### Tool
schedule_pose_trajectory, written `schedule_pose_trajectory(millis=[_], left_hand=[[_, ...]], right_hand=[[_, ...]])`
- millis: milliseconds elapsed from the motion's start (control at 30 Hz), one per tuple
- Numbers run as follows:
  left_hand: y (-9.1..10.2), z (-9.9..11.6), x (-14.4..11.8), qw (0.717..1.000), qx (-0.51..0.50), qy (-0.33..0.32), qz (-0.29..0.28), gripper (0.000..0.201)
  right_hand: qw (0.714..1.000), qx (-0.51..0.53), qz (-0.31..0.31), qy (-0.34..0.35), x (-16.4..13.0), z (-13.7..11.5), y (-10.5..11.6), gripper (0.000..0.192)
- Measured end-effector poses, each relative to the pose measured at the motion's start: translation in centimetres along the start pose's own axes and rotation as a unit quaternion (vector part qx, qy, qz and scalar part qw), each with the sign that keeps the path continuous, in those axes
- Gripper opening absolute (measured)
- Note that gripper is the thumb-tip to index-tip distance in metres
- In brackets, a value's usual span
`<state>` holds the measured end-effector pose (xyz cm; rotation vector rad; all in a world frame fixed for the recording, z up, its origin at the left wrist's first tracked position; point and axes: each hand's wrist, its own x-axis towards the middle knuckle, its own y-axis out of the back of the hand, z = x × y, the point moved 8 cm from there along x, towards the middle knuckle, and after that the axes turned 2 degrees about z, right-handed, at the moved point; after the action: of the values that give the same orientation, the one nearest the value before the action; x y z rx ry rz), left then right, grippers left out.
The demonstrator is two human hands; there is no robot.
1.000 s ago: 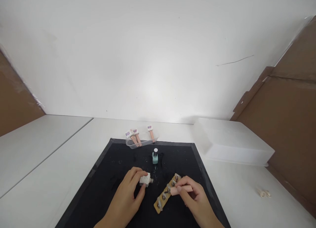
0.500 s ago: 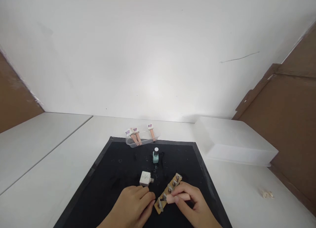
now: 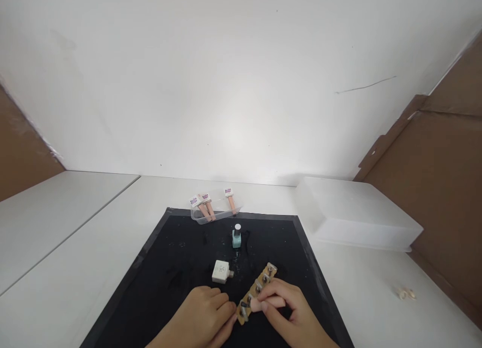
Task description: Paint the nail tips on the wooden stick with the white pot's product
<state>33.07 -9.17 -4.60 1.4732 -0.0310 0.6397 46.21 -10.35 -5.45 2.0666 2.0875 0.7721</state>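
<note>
Since one second ago, the left hand (image 3: pixel 205 315) has left the small white bottle (image 3: pixel 220 271) and come back to the near end of the wooden strip (image 3: pixel 256 293). Its fingers are curled together against that end, apparently steadying it on the black mat (image 3: pixel 169 267). The right hand (image 3: pixel 288 315) pinches a pink practice finger (image 3: pixel 268 303) between thumb and fingertips, pressed against the strip's metal clips. A teal polish bottle (image 3: pixel 236 236) stands upright behind, well apart.

The left hand (image 3: pixel 205 315) touched the wooden strip (image 3: pixel 256 293) at its near end on the black mat (image 3: pixel 173 267); the right hand (image 3: pixel 288 313) pinched a pink piece (image 3: pixel 265 303) against it.
</note>
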Motion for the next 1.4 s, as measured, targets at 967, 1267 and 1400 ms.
schedule_pose_trajectory(millis=[967, 1267, 1400], left_hand=[[-0.6, 0.0, 0.0, 0.999, 0.012, 0.0, -0.036, 0.019], [-0.5, 0.1, 0.1, 0.999, 0.018, -0.004, -0.032, 0.019], [-0.5, 0.0, 0.1, 0.999, 0.02, -0.002, -0.037, 0.02]], right_hand=[[1.0, 0.018, 0.024, 0.005, 0.2, -1.2, 0.8, 0.014], [0.998, 0.025, -0.02, -0.047, -0.2, 0.3, -0.2, 0.016], [0.996, 0.049, -0.031, -0.064, -0.5, 0.5, -0.4, 0.019]])
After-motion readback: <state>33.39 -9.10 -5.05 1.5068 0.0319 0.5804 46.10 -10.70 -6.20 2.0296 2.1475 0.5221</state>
